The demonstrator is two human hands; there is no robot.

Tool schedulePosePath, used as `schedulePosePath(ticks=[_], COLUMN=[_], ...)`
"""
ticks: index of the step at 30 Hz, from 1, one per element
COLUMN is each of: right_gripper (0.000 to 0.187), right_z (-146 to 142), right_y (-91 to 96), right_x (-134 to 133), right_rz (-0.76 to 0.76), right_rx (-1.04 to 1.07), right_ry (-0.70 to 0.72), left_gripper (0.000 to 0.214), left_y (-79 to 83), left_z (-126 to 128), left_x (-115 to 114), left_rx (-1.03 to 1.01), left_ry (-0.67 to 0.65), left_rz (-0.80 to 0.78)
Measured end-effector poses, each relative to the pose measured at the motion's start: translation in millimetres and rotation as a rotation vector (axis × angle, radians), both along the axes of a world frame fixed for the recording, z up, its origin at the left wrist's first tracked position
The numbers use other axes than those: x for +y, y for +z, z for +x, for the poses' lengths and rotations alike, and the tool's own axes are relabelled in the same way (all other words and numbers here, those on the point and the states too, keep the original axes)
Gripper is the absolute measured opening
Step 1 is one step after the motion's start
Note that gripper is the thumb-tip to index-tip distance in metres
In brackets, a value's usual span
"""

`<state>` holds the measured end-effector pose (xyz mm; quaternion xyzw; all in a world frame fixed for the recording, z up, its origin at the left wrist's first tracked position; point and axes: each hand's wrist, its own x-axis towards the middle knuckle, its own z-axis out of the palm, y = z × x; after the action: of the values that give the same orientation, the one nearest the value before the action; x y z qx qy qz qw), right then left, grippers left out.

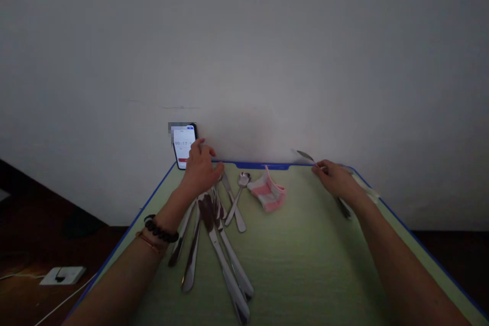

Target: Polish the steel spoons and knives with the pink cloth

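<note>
My left hand (200, 165) hovers over the far end of the cutlery pile, its fingers loosely bent and apart, with nothing seen in them. Below it lie several table knives (225, 260) and other metal handles, their far ends partly hidden by the hand. A spoon (243, 180) crosses a knife near the middle. At the far right my right hand (334, 177) pinches a spoon (305, 155), seen edge-on, its head pointing left. Under that hand, more metal cutlery (343, 209) lies on the table, mostly hidden.
A pink and white striped cloth piece (269, 192) lies near the table's back edge. A phone (184, 147) with a running timer leans on the wall (244, 51). The green table (290, 275) has a blue rim. A white power strip (63, 275) is on the floor at left.
</note>
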<state>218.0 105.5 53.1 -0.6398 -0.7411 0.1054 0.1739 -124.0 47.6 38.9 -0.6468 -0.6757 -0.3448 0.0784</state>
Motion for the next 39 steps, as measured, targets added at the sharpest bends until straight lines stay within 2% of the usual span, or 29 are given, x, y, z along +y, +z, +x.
schedulePosePath(ticks=[2, 6, 11, 15, 20, 30, 39], right_gripper=[0.024, 0.024, 0.028, 0.029, 0.029, 0.029, 0.031], right_z=[10.9, 24.5, 27.0, 28.7, 30.1, 27.0, 25.9], right_y=[8.1, 18.4, 12.1, -3.7, -16.5, -24.5, -28.5], right_x=[-0.6, -2.8, -3.3, 0.0, 4.2, 3.8, 4.0], right_rz=[-0.021, -0.057, -0.046, -0.058, -0.050, -0.003, -0.043], right_rx=[-0.091, -0.239, -0.271, -0.279, -0.340, -0.350, -0.326], right_ry=[-0.091, -0.147, -0.243, -0.261, -0.232, -0.202, -0.237], left_gripper=[0.026, 0.041, 0.053, 0.051, 0.046, 0.045, 0.045], left_y=[-2.9, -22.2, -46.1, -50.0, -49.8, -49.3, -48.2], left_z=[22.0, 66.0, 95.9, 101.4, 102.5, 102.8, 103.1], left_x=[-5.8, -23.9, -44.3, -49.6, -50.2, -49.4, -49.1], left_rx=[0.024, 0.039, 0.158, 0.264, 0.293, 0.290, 0.288], left_ry=[-0.125, -0.334, -0.491, -0.498, -0.485, -0.499, -0.502], left_rz=[-0.042, -0.165, -0.297, -0.292, -0.262, -0.267, -0.270])
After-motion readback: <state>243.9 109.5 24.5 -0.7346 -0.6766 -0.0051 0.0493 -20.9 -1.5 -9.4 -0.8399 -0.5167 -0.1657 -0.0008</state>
